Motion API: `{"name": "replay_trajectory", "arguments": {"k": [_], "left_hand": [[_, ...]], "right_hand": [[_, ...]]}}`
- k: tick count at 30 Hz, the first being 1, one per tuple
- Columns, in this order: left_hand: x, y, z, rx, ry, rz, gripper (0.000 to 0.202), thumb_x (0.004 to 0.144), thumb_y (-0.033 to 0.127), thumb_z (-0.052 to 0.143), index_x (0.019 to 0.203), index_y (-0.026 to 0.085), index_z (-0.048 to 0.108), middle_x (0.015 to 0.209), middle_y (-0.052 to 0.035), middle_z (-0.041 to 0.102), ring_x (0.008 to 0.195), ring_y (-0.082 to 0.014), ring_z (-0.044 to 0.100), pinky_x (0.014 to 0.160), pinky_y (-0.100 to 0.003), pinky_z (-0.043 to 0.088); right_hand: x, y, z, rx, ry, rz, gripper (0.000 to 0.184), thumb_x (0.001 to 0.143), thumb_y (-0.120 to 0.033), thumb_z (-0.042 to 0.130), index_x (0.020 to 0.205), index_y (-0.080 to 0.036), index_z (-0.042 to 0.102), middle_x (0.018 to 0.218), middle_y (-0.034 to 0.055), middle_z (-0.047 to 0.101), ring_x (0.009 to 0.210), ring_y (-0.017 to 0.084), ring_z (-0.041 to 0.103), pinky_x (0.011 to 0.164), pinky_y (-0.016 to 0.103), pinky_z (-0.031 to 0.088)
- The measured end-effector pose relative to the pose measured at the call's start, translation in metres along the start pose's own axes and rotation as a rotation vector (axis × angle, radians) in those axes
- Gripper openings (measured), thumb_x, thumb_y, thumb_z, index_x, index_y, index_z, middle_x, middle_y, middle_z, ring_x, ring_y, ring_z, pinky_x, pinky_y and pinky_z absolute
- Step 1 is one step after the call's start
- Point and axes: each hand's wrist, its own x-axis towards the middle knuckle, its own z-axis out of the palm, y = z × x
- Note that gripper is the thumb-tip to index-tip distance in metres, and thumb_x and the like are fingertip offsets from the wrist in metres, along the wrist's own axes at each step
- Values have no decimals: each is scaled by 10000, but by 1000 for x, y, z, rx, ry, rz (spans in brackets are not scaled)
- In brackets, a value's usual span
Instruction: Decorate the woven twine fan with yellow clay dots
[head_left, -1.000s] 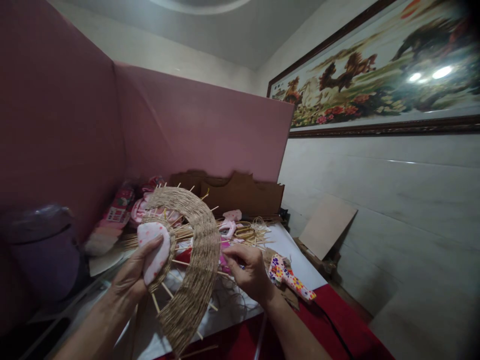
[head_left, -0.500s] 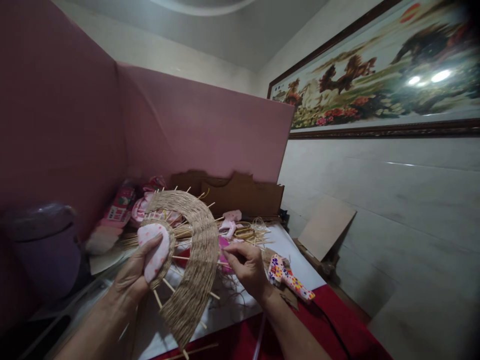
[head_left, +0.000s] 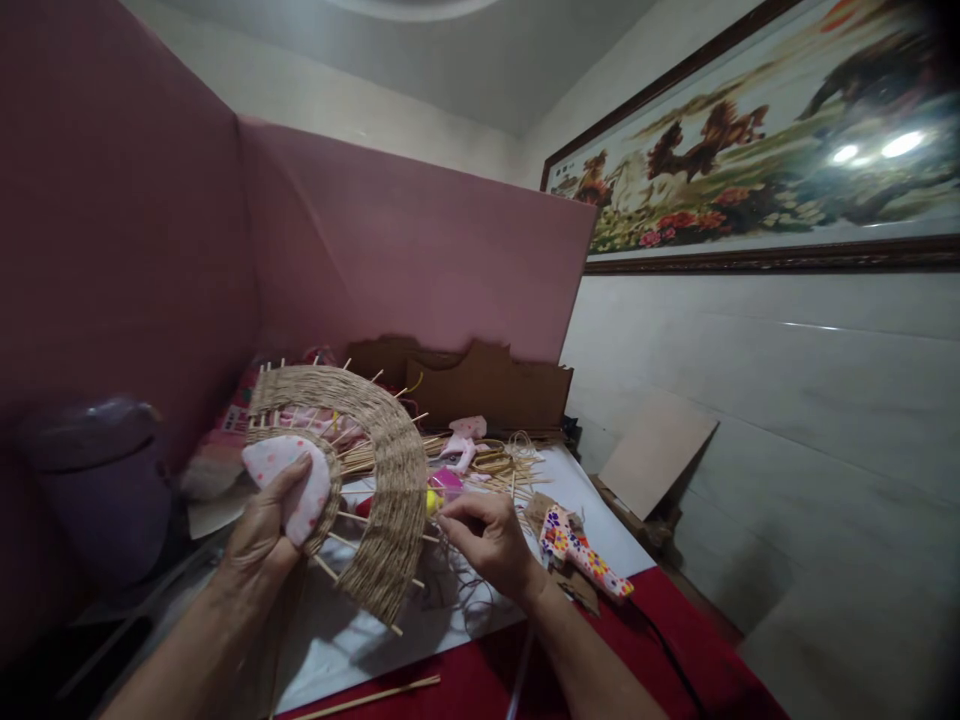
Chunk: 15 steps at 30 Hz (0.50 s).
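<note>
Above the red-draped table (head_left: 720, 660), fingers (head_left: 459, 535) of the right hand (head_left: 495, 545) were pinched together, any strand between them indiscernible, just right of the woven band (head_left: 401, 470), which arched leftward around the spotted pad (head_left: 311, 495) the left hand (head_left: 259, 525) gripped.

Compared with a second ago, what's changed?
Left hand and woven piece shifted slightly left; the piece turned counterclockwise, lower end rising. A yellow object now shows beside the right hand. Left grip unchanged; flower-patterned tool stayed put.
</note>
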Motion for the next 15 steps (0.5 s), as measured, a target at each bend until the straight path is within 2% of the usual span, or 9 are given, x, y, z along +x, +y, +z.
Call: {"name": "replay_trajectory", "arguments": {"k": [5, 9, 15], "left_hand": [[-1, -5, -2, 13, -42, 15, 126, 797, 6, 533, 811, 120, 586, 615, -1, 708, 483, -134, 652, 473, -205, 560], [-2, -6, -3, 0, -47, 26, 134, 780, -3, 547, 820, 117, 592, 627, 5, 709, 486, -134, 651, 479, -213, 566], [-3, -3, 0, -33, 28, 59, 151, 782, -11, 541, 826, 125, 588, 610, 21, 699, 479, -114, 642, 498, -189, 557]], "right_hand": [[-1, -1, 0, -33, -56, -69, 173, 796, -202, 549, 693, -160, 682, 599, 21, 647, 513, 100, 526, 523, 209, 390], [-3, -1, -1, -88, -84, -110, 168, 813, -197, 531, 730, -172, 675, 617, 19, 659, 509, 99, 538, 520, 209, 393], [-5, -5, -3, -185, -124, -219, 151, 816, -173, 507, 824, -167, 658, 686, 41, 674, 600, 127, 592, 580, 229, 405]]}}
